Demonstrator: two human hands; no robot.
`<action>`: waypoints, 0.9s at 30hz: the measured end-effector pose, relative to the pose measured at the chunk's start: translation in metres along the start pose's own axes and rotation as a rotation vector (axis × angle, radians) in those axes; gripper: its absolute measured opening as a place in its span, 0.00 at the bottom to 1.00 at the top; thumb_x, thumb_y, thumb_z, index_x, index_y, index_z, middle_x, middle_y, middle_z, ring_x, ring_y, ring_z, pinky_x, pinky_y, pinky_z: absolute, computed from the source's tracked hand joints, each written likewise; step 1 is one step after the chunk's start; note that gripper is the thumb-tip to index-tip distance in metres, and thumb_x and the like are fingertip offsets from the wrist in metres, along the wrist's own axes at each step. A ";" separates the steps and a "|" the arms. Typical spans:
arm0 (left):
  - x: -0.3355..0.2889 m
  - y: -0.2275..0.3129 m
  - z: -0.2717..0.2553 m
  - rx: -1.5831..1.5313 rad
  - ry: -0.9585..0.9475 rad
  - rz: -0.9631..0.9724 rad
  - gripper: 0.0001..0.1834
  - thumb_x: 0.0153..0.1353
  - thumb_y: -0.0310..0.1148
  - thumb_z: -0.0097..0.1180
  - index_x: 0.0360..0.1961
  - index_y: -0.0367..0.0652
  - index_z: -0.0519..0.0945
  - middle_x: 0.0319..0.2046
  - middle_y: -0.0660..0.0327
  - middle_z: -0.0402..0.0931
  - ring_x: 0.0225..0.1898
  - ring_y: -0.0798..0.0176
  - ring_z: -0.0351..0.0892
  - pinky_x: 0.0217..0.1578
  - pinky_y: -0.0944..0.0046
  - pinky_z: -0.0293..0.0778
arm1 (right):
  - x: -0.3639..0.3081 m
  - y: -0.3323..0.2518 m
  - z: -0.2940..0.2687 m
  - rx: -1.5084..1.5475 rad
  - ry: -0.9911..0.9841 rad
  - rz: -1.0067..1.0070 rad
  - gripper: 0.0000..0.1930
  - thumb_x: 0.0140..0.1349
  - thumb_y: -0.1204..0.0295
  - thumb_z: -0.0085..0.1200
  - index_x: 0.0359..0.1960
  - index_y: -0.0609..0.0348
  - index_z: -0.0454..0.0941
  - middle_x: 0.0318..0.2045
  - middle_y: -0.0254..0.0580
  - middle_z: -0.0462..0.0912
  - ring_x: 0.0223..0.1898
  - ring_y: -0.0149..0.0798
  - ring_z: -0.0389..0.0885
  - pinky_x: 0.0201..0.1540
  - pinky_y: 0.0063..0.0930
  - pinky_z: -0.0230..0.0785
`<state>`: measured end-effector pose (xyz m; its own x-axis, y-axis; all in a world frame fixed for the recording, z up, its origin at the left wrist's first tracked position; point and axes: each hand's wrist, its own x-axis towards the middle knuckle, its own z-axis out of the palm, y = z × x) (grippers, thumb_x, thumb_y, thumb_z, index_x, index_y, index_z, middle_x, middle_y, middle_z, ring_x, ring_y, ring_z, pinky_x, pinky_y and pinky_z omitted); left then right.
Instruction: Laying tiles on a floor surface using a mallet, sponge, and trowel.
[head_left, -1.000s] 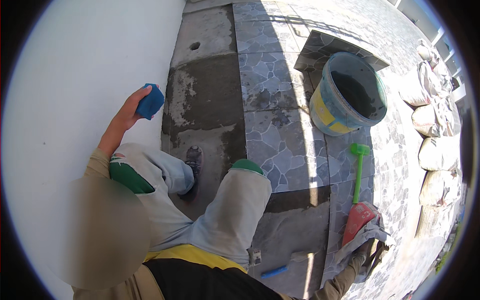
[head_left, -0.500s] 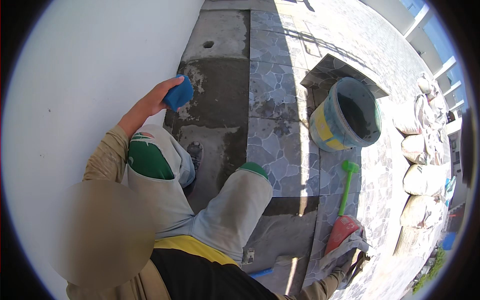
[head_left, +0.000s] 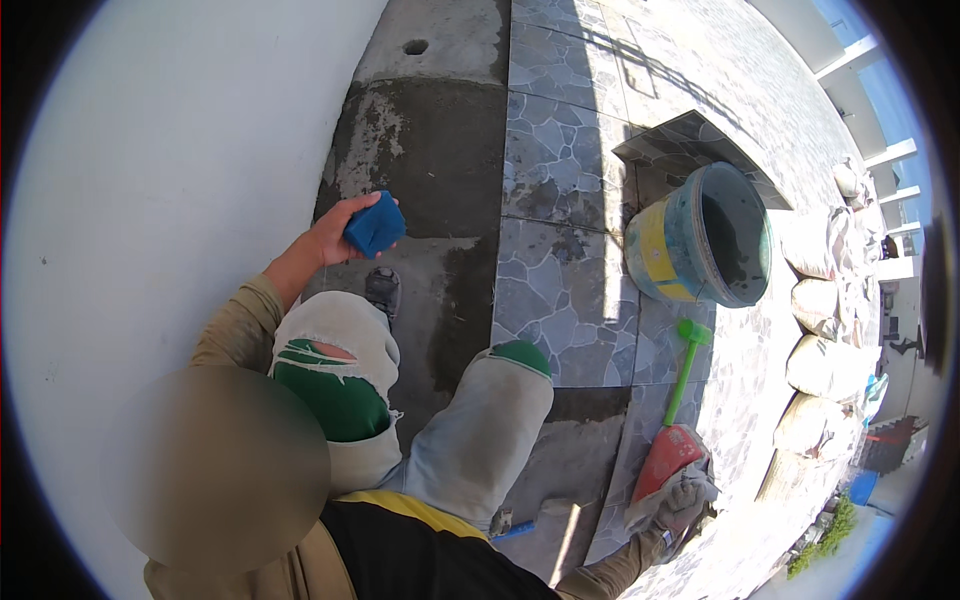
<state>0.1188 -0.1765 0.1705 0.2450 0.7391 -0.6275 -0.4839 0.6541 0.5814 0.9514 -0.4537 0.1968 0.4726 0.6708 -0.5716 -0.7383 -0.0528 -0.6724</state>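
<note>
My left hand point(head_left: 328, 238), bare, is closed around a blue sponge point(head_left: 375, 225), held above the damp concrete strip point(head_left: 440, 165) beside the white wall. Over at the lower right, my right hand point(head_left: 680, 508) wears a grey glove and lies against a red bag-like thing point(head_left: 668, 460) with a crumpled grey-white edge. Its fingers blend into that edge, so their grip does not show. A green mallet point(head_left: 687, 370) lies on the tiles just beyond the red thing.
A large bucket point(head_left: 655, 250) with a yellow patch holds grey liquid, beside a propped dark tile point(head_left: 705, 140). Stone-patterned tiles point(head_left: 565, 300) border the concrete. Several filled sacks point(head_left: 835, 365) line the right. A blue-handled tool point(head_left: 515, 530) lies near my leg. The concrete has a round hole point(head_left: 415, 47).
My left hand has moved down and slightly right in view with the sponge, nearer my shoe. My gloved right hand has shifted up over the crumpled edge of the red thing. The view has shifted slightly.
</note>
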 end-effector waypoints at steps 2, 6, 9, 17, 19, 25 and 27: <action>0.019 -0.028 -0.010 -0.091 -0.065 -0.048 0.29 0.67 0.53 0.55 0.63 0.49 0.72 0.49 0.54 0.78 0.45 0.50 0.83 0.34 0.56 0.78 | 0.032 0.048 0.062 -0.019 -0.410 0.241 0.14 0.74 0.62 0.44 0.30 0.53 0.70 0.18 0.27 0.66 0.13 0.23 0.56 0.09 0.19 0.53; 0.054 -0.085 -0.026 -0.210 -0.178 -0.086 0.33 0.66 0.54 0.54 0.66 0.47 0.70 0.53 0.50 0.77 0.46 0.48 0.82 0.36 0.55 0.78 | 0.120 0.183 0.214 -0.308 -0.450 0.470 0.10 0.69 0.63 0.49 0.36 0.56 0.73 0.26 0.37 0.74 0.20 0.33 0.69 0.10 0.21 0.59; 0.060 -0.126 -0.034 -0.341 -0.274 -0.115 0.35 0.65 0.55 0.53 0.67 0.47 0.68 0.57 0.47 0.75 0.47 0.47 0.81 0.36 0.54 0.78 | 0.161 0.305 0.332 -0.483 -0.543 0.723 0.08 0.66 0.64 0.52 0.38 0.55 0.76 0.28 0.40 0.78 0.21 0.34 0.72 0.15 0.23 0.63; 0.051 -0.132 -0.054 -0.572 -0.338 -0.042 0.37 0.64 0.56 0.53 0.68 0.46 0.68 0.59 0.43 0.72 0.48 0.46 0.81 0.35 0.55 0.80 | 0.132 0.595 0.553 -0.998 -1.100 0.772 0.07 0.68 0.69 0.56 0.42 0.57 0.77 0.37 0.42 0.86 0.29 0.35 0.83 0.24 0.32 0.74; 0.049 -0.126 -0.059 -0.599 -0.356 -0.002 0.37 0.64 0.56 0.53 0.68 0.46 0.68 0.60 0.43 0.72 0.48 0.45 0.80 0.34 0.54 0.80 | 0.131 0.621 0.571 -0.771 -0.854 0.589 0.08 0.68 0.68 0.55 0.44 0.58 0.78 0.39 0.42 0.85 0.32 0.35 0.84 0.27 0.30 0.75; 0.037 -0.130 -0.073 -0.642 -0.353 -0.031 0.36 0.63 0.56 0.55 0.67 0.46 0.69 0.58 0.46 0.74 0.48 0.46 0.81 0.36 0.54 0.79 | 0.141 0.605 0.550 -0.835 -0.462 0.345 0.12 0.69 0.68 0.54 0.51 0.59 0.78 0.40 0.38 0.85 0.36 0.37 0.84 0.29 0.31 0.74; 0.037 -0.127 -0.078 -0.640 -0.344 -0.019 0.37 0.63 0.56 0.55 0.67 0.47 0.68 0.58 0.46 0.74 0.48 0.47 0.81 0.36 0.54 0.79 | 0.139 0.610 0.554 -1.022 -0.540 0.399 0.13 0.69 0.69 0.53 0.51 0.59 0.78 0.40 0.38 0.85 0.36 0.38 0.85 0.30 0.32 0.74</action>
<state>0.1239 -0.2449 0.0326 0.4575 0.8061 -0.3753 -0.8478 0.5228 0.0894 0.2999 0.0172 -0.0325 -0.1405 0.6822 -0.7175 0.0473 -0.7193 -0.6931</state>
